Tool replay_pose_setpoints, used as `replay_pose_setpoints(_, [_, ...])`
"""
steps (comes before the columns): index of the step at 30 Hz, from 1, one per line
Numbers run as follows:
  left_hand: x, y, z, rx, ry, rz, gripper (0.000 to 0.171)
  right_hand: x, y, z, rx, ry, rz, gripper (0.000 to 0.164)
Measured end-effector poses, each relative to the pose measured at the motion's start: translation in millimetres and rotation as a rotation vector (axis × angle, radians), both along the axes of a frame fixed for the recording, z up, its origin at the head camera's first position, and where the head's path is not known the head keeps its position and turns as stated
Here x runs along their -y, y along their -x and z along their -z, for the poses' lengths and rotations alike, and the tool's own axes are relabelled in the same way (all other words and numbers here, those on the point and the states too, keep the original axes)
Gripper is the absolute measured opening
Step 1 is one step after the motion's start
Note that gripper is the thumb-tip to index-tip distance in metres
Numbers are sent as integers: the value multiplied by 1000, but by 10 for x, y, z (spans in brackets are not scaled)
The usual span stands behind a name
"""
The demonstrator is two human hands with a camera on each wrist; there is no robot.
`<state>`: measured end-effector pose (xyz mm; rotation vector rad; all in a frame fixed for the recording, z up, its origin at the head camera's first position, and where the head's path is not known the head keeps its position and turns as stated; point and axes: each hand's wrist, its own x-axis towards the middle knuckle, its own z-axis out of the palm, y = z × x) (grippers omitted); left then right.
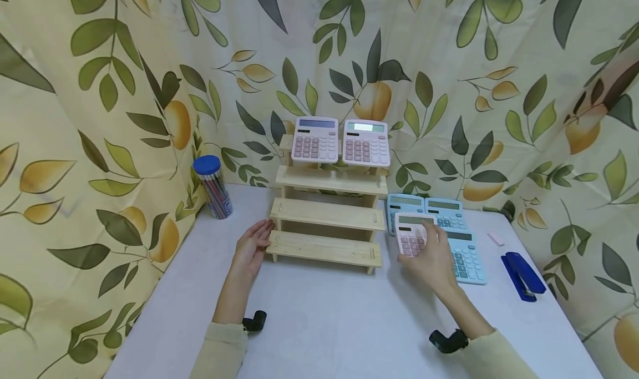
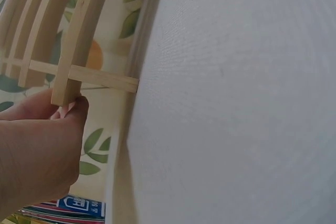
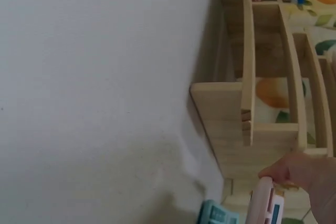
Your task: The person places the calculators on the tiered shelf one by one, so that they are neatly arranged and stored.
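A tiered wooden display stand [image 1: 324,248] rises in steps at the middle of the table. My left hand [image 1: 251,247] grips the left end of its lowest step; in the left wrist view the fingers close about the plank's tip. To the right of the stand, my right hand [image 1: 433,259] pinches a pink calculator [image 1: 410,241] by its side and lower edge, tilted over several light blue calculators [image 1: 468,261]. Two more pink calculators, one on the left [image 1: 315,140] and one on the right [image 1: 366,143], lean side by side on the top tier.
A clear canister of pencils [image 1: 214,193] with a blue lid stands left of the stand. Toward the right edge lie a dark blue stapler [image 1: 524,276] and a small pink block [image 1: 496,239]. Leaf-patterned curtain [image 1: 424,13] closes off the back and sides.
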<state>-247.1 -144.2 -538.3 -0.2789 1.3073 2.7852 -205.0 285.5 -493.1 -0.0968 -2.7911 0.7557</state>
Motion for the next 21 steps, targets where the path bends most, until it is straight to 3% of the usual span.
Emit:
replay_pose_setpoints(10, [-5, 12, 1, -1, -6, 4, 79, 20, -61, -385, -118, 24, -21, 108])
replay_pose_setpoints(21, [1, 6, 0, 5, -8, 4, 79, 83, -79, -604, -174, 18, -62, 105])
